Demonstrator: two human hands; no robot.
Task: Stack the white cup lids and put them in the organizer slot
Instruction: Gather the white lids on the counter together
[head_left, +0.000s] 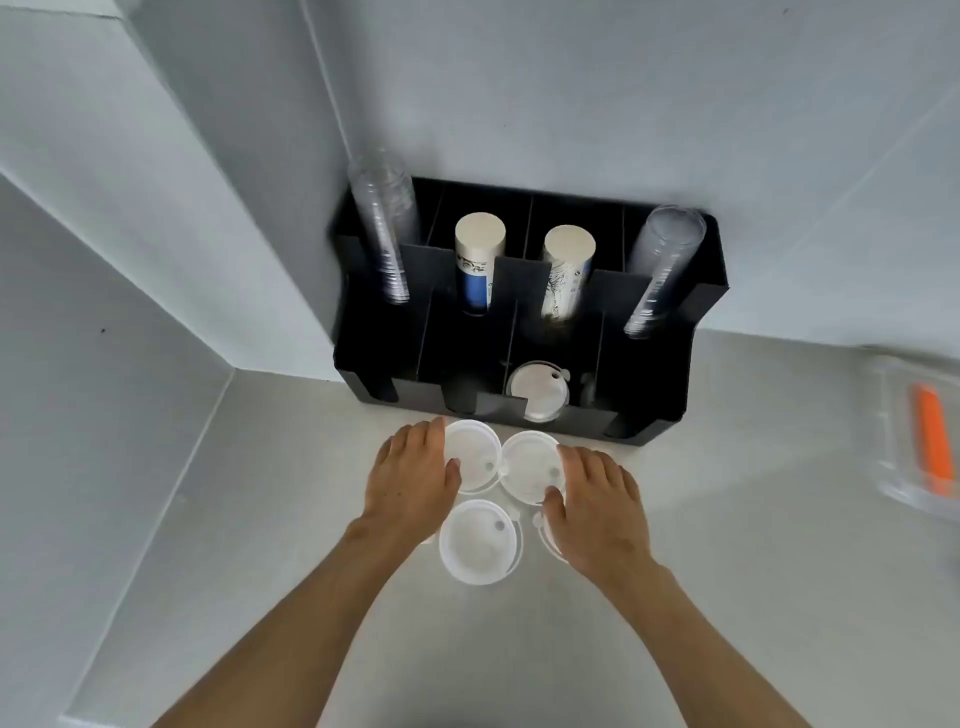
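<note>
Several white cup lids lie on the pale counter in front of a black organizer (665, 395). My left hand (410, 478) rests on the left edge of the far-left lid (475, 457), thumb on its top. My right hand (597, 509) lies over the right edge of the neighbouring lid (527, 465), its thumb at the lid's near rim. A third lid (478, 543) sits nearer me, between my wrists. A fourth lid (545, 538) is mostly hidden under my right hand. A white lid (535, 392) sits in a front slot of the organizer.
The organizer stands in the wall corner, holding two stacks of clear cups (387, 223) (660, 270) and two stacks of paper cups (475, 260) (563, 270). A clear container with an orange item (932, 447) lies at the right edge of the counter.
</note>
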